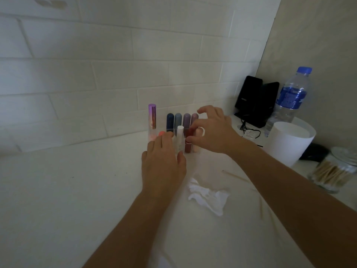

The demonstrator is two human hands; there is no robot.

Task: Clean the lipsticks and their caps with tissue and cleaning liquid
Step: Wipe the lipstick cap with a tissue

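Near, lower centre: I see crumpled tissue (207, 196) on tabletop (67, 190). Beyond, left hand (162, 161) rests relaxed against clear organizer (174, 135), gripping nothing. Right hand (210, 130) pinches red lipstick (187, 147) standing in organizer, frame centre. Capped lipsticks (177, 120) in back row.

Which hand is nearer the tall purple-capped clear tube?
Left. The left hand is just in front of the tall purple-capped clear tube, fingertips near its base; the right hand is well to its right.
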